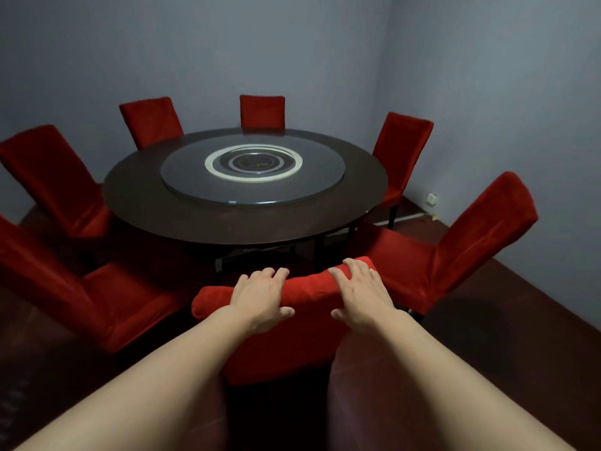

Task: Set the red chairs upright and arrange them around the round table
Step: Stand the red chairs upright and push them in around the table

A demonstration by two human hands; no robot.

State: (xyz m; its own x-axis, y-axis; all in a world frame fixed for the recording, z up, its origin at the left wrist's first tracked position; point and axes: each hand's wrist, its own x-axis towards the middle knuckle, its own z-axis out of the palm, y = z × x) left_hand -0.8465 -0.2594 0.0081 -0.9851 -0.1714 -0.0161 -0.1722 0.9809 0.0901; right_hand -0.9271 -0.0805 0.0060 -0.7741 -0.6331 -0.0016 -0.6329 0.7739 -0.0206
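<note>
Red chairs all wear soft, matt velvety cloth covers, the nearest chair back (pixel 309 288) plush and slightly fuzzy. Round table (pixel 195 219) shows dark, smooth wood with a dull sheen. Its glass turntable (pixel 195 177) gleams glossy, reflecting light.

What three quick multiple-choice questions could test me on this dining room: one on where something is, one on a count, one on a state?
1. Where do both hands rest?
A. on the top edge of the nearest chair's back
B. on the tabletop
C. on the floor

2. How many red chairs are visible?
A. four
B. eight
C. ten

3. How do the far chairs stand?
A. tipped over
B. stacked
C. upright

Answers:
1 A: the left hand and right hand lie on the nearest chair.
2 B: eight ring the round table.
3 C: the far chair stands upright, like its neighbours.
</note>
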